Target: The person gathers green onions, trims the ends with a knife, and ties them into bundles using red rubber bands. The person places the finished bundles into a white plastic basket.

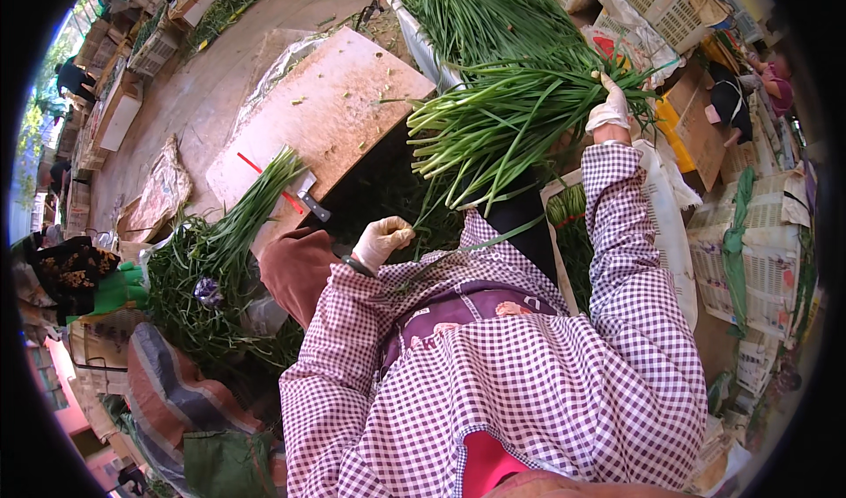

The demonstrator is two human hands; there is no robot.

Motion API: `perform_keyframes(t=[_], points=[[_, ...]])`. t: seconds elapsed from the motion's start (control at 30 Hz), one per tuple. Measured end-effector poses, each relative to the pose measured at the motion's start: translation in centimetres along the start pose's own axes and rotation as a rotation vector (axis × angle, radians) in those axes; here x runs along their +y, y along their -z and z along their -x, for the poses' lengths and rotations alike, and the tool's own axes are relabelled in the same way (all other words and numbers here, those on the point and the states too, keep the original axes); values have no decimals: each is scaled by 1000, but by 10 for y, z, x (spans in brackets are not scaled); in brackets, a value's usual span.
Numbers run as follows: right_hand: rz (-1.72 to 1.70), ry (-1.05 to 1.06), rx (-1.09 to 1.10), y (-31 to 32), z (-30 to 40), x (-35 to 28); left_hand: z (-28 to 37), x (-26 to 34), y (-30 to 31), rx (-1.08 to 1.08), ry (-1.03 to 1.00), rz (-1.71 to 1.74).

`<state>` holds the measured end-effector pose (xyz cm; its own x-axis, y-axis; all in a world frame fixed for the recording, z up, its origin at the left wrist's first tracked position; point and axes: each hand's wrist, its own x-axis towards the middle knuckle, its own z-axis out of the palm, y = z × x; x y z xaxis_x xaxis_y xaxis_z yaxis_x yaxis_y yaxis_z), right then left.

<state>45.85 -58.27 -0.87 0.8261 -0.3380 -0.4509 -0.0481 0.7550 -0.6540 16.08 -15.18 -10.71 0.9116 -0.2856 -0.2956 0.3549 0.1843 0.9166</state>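
My left hand [386, 237], in a whitish glove, is closed on a thin green leaf near my lap. My right hand [609, 104], gloved too, grips a loose bunch of long green garlic chives [502, 121] at its leafy end, pale stems pointing left. A large heap of chives [489, 22] lies in a white-lined container beyond it. On the pale board [344, 101] rest a smaller chive bundle [264, 181], red strips and a knife with a black handle [314, 206].
Loose green leaves [211, 293] are piled at the left. Plastic crates [747, 260] stand at the right, and a white crate [667, 233] is beside my right arm. A person [727, 104] is at the far right, another [76, 80] at the far left.
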Motion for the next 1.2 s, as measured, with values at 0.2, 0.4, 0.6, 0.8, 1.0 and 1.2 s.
perform_keyframes(t=[0.2, 0.4, 0.6, 0.8, 1.0, 1.2], points=[[-27, 15, -106, -2, 1, -17, 39, 19, 13, 24, 504, -1128], [-28, 64, -241, -25, 13, -30, 28, 36, -27, 286, 23, -1229], [78, 199, -148, -97, 93, 1, -21, 49, -106, 379, -355, -482], [236, 305, -203, -130, 125, 29, -56, 68, -141, 652, -633, -1067], [322, 230, -187, -164, 157, 38, -49, 58, -119, 793, -760, -1195], [374, 325, -305, -187, 114, 74, -26, 45, -99, 702, -872, -1141]])
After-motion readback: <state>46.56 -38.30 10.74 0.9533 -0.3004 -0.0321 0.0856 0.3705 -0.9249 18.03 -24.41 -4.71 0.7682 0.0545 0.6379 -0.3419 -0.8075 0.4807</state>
